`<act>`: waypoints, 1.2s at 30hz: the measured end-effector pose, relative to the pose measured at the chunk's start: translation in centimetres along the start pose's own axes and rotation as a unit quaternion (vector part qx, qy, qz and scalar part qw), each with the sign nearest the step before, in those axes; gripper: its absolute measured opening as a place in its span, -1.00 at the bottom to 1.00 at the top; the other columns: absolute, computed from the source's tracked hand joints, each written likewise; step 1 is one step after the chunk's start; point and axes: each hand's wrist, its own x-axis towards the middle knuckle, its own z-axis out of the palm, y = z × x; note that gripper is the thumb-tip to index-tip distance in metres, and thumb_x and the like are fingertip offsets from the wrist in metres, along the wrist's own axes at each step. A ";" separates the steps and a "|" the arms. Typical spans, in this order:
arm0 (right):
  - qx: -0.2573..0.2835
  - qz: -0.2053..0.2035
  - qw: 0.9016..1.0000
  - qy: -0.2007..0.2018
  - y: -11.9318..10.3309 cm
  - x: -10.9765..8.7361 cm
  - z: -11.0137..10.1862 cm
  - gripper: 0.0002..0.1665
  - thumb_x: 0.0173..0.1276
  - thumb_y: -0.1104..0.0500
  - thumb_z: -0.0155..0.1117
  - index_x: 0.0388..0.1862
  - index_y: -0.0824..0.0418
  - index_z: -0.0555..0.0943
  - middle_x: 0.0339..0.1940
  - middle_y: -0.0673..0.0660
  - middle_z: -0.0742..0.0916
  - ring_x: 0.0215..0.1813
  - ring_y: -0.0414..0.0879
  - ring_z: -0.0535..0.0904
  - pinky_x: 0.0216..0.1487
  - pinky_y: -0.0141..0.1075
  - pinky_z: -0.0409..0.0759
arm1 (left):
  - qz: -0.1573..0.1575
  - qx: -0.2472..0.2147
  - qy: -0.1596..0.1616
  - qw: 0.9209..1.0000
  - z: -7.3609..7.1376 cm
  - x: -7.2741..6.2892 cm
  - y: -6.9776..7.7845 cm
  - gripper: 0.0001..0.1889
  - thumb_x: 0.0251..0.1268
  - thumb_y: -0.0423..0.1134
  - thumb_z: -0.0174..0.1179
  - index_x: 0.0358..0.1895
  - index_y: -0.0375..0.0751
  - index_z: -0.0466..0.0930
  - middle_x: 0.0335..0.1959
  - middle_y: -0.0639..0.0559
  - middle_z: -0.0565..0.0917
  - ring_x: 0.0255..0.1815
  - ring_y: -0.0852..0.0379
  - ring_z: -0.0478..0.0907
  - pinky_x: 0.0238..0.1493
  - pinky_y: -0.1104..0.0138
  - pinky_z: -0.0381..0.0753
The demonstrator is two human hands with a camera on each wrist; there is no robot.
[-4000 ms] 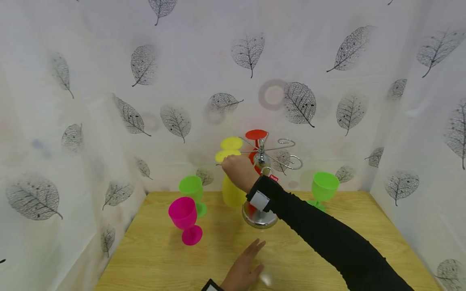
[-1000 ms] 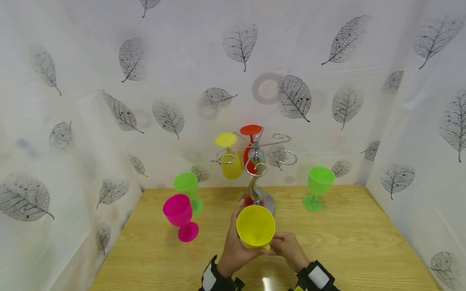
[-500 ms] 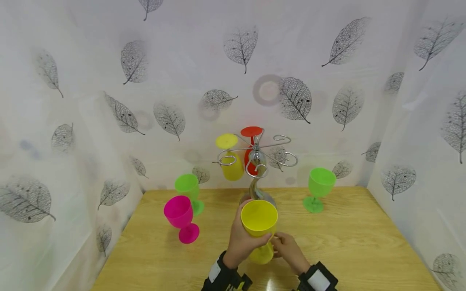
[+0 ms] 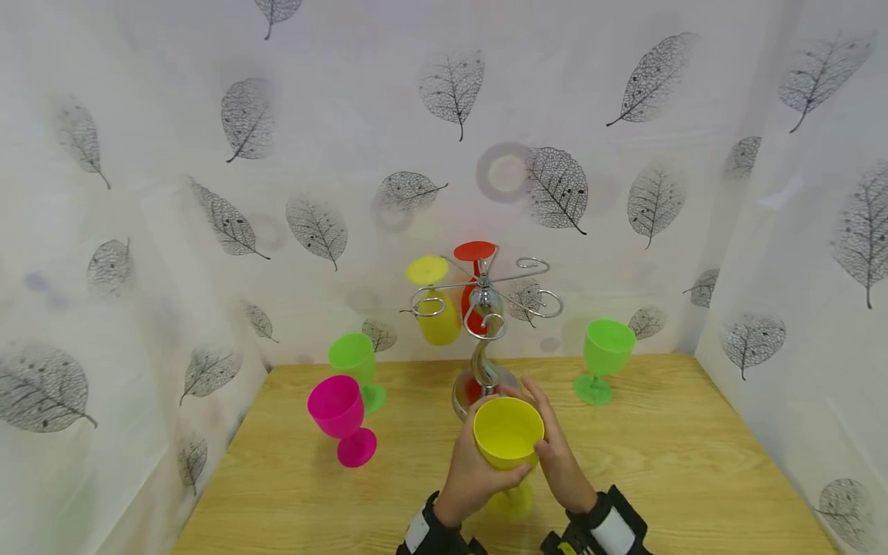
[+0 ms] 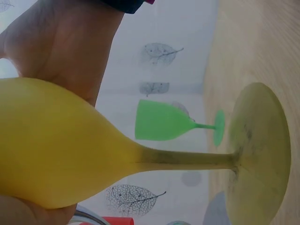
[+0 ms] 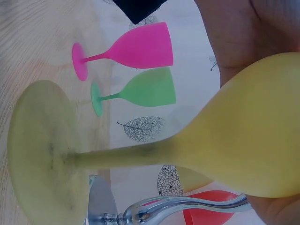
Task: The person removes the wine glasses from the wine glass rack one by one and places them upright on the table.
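Observation:
In front of the rack stands an upright yellow goblet (image 4: 509, 435), between my two hands. My left hand (image 4: 473, 479) grips its bowl from the left, thumb across the near side. From the right, my right hand (image 4: 563, 466) holds the same bowl, thumb near the rim. Both wrist views show the goblet's stem and its round foot (image 5: 258, 154); whether the foot touches the table I cannot tell. Behind it is a chrome rack (image 4: 483, 358) with curled wire arms. A second yellow goblet (image 4: 440, 322) and a red goblet (image 4: 475, 251) hang upside down there.
On the wooden table (image 4: 666, 470), a pink goblet (image 4: 336, 407) and a green goblet (image 4: 352, 358) stand upright at left. Another green goblet (image 4: 608, 347) stands at right. A leaf-patterned curtain (image 4: 388, 92) encloses the back and sides.
Four seconds ago two yellow goblets hung on the rack, my right hand at one; now one is held over the table. My right hand has shifted from its lower part up to the bowl.

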 end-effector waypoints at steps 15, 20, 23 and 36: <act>-0.063 -0.013 0.995 0.082 0.2 -1.1 -2.5 0.00 -0.03 0.39 0.45 0.36 0.45 0.13 0.17 -0.11 0.54 0.06 -0.28 0.53 0.04 -0.43 0.57 | 0.006 -0.077 -0.152 0.985 -0.2 0.1 -0.6 -0.41 0.49 0.08 -0.74 0.50 0.03 -0.45 0.55 0.01 -0.41 0.53 -0.11 -0.48 0.36 -0.32 -0.48; -0.127 0.017 0.962 0.239 0.6 -1.2 -7.6 -0.05 -0.04 0.56 0.33 0.37 0.33 0.19 0.08 -0.16 0.53 0.01 -0.33 0.51 -0.02 -0.58 0.53 | 0.015 -0.057 -0.111 0.992 -0.5 -0.7 -1.4 -0.46 0.53 -0.07 -0.72 0.51 -0.05 -0.32 0.55 -0.05 -0.29 0.53 -0.11 -0.40 0.37 -0.29 -0.44; -0.182 0.057 0.933 0.304 1.7 -1.0 -11.0 -0.08 0.03 0.50 0.35 0.38 0.25 0.20 0.05 -0.23 0.47 0.00 -0.36 0.44 -0.05 -0.68 0.46 | 0.017 -0.049 -0.087 0.995 -0.9 -1.2 -1.6 -0.47 0.54 -0.15 -0.68 0.51 -0.09 -0.26 0.54 -0.11 -0.23 0.53 -0.04 -0.33 0.38 -0.27 -0.40; -0.258 0.130 0.898 0.330 4.9 -1.5 -16.4 -0.10 0.10 0.32 0.41 0.38 0.24 0.18 0.11 -0.11 0.44 -0.03 -0.42 0.36 -0.07 -0.73 0.35 | 0.014 -0.056 -0.074 0.996 -1.5 -2.0 -1.7 -0.47 0.51 -0.23 -0.62 0.50 -0.17 -0.23 0.53 -0.16 -0.18 0.39 0.63 -0.18 0.35 -0.29 -0.39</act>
